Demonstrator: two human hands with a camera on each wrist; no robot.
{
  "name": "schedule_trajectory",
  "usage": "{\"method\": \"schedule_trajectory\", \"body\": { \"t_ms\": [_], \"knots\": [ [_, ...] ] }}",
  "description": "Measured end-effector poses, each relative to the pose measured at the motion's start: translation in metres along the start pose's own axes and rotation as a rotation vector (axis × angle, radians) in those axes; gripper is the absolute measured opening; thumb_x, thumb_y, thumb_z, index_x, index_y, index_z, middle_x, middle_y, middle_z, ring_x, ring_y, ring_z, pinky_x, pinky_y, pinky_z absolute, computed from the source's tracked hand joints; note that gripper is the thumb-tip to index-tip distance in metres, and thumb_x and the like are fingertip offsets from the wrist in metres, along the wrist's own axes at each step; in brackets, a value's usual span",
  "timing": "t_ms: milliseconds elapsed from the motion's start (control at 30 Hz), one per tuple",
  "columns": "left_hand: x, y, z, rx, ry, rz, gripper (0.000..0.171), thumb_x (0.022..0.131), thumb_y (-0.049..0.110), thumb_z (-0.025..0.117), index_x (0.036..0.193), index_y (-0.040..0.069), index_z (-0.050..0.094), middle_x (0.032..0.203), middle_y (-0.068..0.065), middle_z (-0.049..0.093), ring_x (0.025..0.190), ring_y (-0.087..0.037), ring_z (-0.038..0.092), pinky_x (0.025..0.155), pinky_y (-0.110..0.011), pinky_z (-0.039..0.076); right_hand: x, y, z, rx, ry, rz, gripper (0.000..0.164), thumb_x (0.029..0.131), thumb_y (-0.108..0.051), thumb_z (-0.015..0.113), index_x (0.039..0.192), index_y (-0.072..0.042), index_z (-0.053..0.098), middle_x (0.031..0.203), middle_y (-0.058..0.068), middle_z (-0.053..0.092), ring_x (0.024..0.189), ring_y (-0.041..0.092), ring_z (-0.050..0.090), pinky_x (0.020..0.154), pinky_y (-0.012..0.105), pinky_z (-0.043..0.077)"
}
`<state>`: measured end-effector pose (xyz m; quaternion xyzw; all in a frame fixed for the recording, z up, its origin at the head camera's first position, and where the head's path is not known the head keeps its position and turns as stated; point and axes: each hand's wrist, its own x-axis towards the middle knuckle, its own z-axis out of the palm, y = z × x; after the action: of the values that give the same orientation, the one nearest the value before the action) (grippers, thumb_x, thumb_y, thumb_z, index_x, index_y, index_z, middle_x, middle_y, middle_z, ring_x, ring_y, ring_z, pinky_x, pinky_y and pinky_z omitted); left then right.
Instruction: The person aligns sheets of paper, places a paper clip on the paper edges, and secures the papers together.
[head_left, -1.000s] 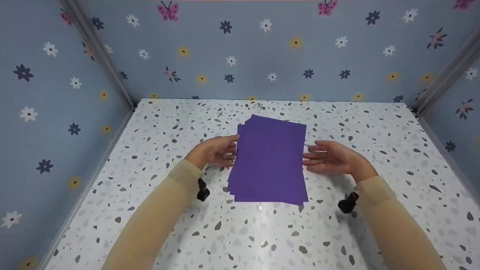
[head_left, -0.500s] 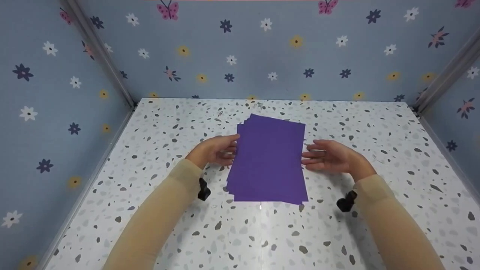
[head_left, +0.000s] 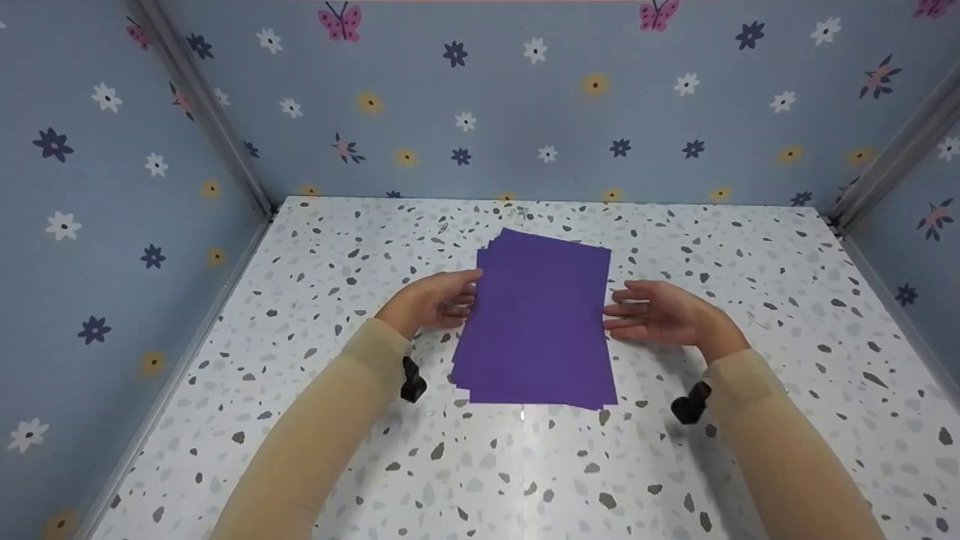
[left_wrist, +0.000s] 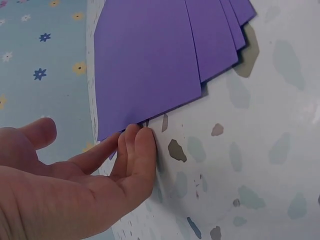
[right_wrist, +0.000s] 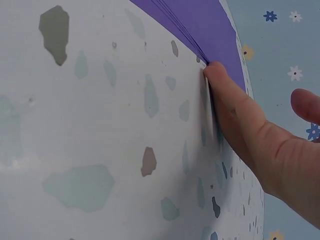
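Observation:
Several purple paper sheets (head_left: 536, 322) lie in an uneven stack, their corners fanned out at the lower left and upper left. At the stack's left edge is my left hand (head_left: 435, 301); in the left wrist view its fingertips (left_wrist: 144, 137) meet the paper's edge, while the thumb is raised apart from it. My right hand (head_left: 664, 313) is on the opposite side, fingers extended toward the paper. In the right wrist view a fingertip (right_wrist: 215, 70) touches the sheets' edge, and the thumb stands away. Neither hand grips the paper.
The stack rests on a white speckled tabletop (head_left: 525, 472). Blue flowered panels enclose it at the back (head_left: 510, 97), left and right. Black wrist devices sit at the left cuff (head_left: 412, 381) and right cuff (head_left: 690, 405).
My right hand has edged slightly left, and the upper sheets have shifted a little left too. The left hand keeps nearly the same place at the stack's edge.

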<state>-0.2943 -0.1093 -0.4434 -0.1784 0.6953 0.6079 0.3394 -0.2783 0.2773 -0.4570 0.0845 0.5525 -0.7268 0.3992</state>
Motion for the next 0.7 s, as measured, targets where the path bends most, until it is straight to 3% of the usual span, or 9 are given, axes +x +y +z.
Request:
{"method": "schedule_trajectory", "body": {
  "t_ms": [433, 700],
  "knots": [
    [-0.0004, 0.0020, 0.0041, 0.031, 0.008, 0.012, 0.068, 0.109, 0.049, 0.055, 0.158, 0.004, 0.047, 0.154, -0.008, 0.050, 0.133, -0.021, 0.052, 0.117, -0.035, 0.042, 0.0019, -0.0023, 0.0046, -0.034, 0.034, 0.004, 0.067, 0.118, -0.031, 0.030, 0.170, -0.001, -0.001, 0.174, 0.025, 0.014, 0.159, 0.042, 0.024, 0.123, 0.044, 0.036],
    [0.0027, 0.0010, 0.0044, 0.058, 0.013, 0.022, 0.070, 0.108, 0.049, 0.055, 0.160, 0.004, 0.044, 0.161, -0.008, 0.048, 0.142, -0.023, 0.049, 0.118, -0.035, 0.040, 0.0030, -0.0003, 0.0059, -0.031, 0.050, 0.007, 0.067, 0.118, -0.031, 0.032, 0.170, -0.002, 0.002, 0.175, 0.024, 0.016, 0.159, 0.041, 0.027, 0.122, 0.043, 0.038]
  ]
}}
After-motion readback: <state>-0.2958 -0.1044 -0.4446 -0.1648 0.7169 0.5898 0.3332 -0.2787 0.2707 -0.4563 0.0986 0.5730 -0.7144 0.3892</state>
